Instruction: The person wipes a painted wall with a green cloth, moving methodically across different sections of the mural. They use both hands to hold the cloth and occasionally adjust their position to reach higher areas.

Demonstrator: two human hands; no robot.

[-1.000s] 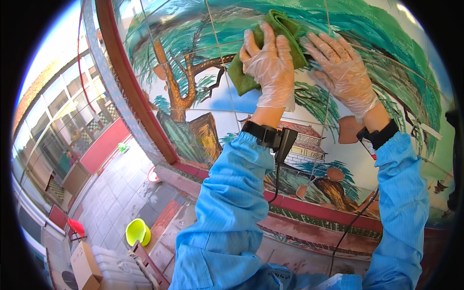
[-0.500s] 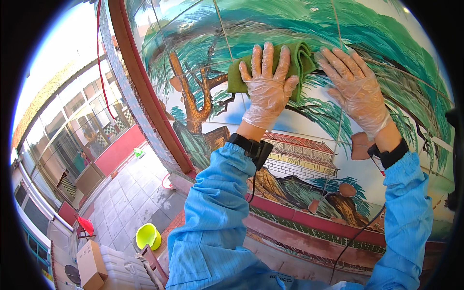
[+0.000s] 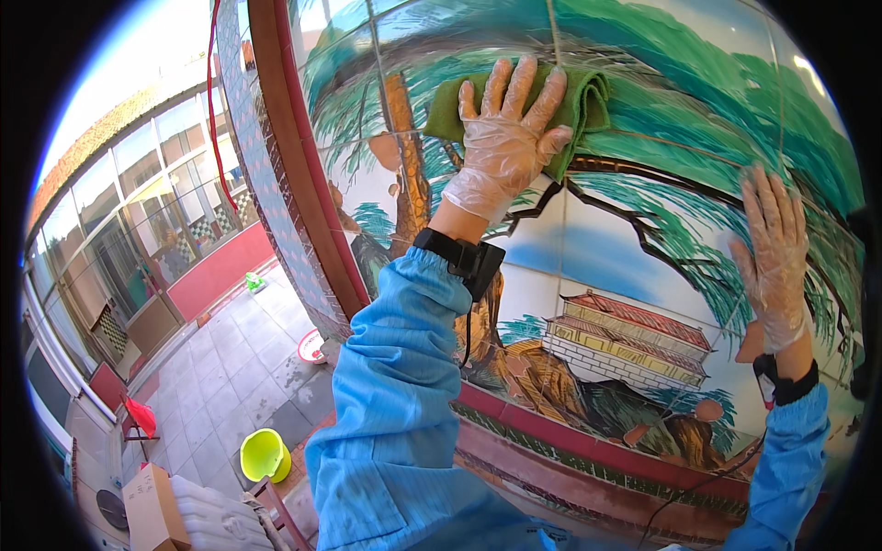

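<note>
On paving (image 3: 216, 367) sits a lime bucket (image 3: 266, 456); left hand (image 3: 503, 151) presses green cloth (image 3: 590, 101).

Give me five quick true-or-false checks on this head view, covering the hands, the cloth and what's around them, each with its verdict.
1. The left hand is spread over the folded green cloth against the tiled mural. True.
2. The right hand also lies on the folded green cloth. False: it is apart from the cloth, at the mural's right side.
3. Both hands wear see-through gloves. True.
4. The plastic bucket on the paving is red. False: it is yellow-green.
5. The painted building on the mural has a red roof. True.
</note>
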